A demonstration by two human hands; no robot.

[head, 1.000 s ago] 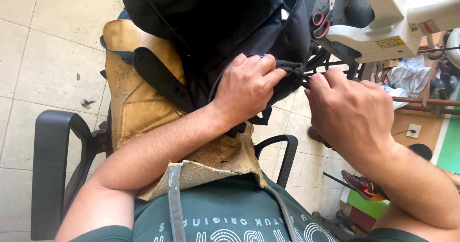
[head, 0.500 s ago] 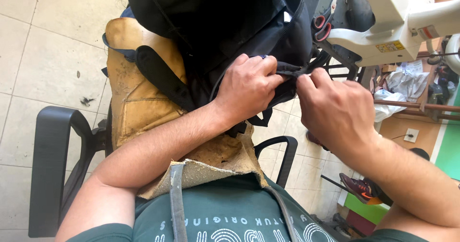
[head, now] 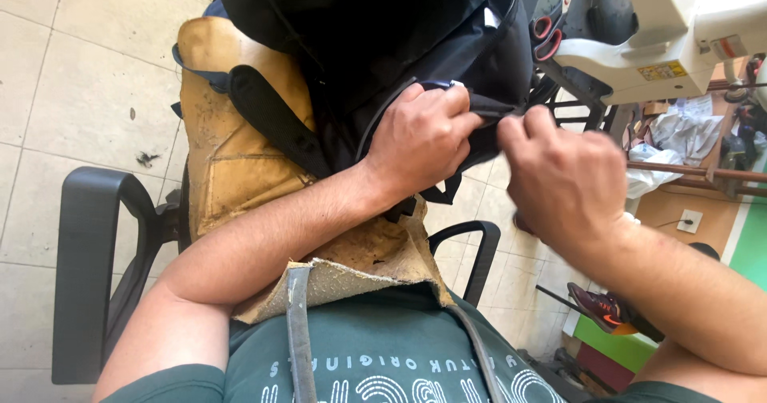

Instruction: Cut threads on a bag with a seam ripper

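Black fabric fills the upper middle of the frame: a dark bag (head: 375, 43) resting on my lap over a tan leather apron (head: 232, 163). My left hand (head: 419, 143) is clenched on the bag's edge at centre frame, knuckles up, pinning a fold of cloth. Just to its right, my right hand (head: 567, 183) pinches a thin black strap (head: 489, 118) that runs between the 2 hands. The strap's long axis lies roughly left to right, tilted slightly up toward the left hand, so it sits straight ahead of the right grip's fingertips; the right hand is the nearer one to its free end. I cannot tell whether the strap end is stitched to the bag or loose.

Against the frame from 0.5 s ago, the right hand has closed in toward the left, so the gap between them is narrower and the strap shows shorter. The left hand has hardly shifted. A white machine (head: 671, 27) stands in the upper right
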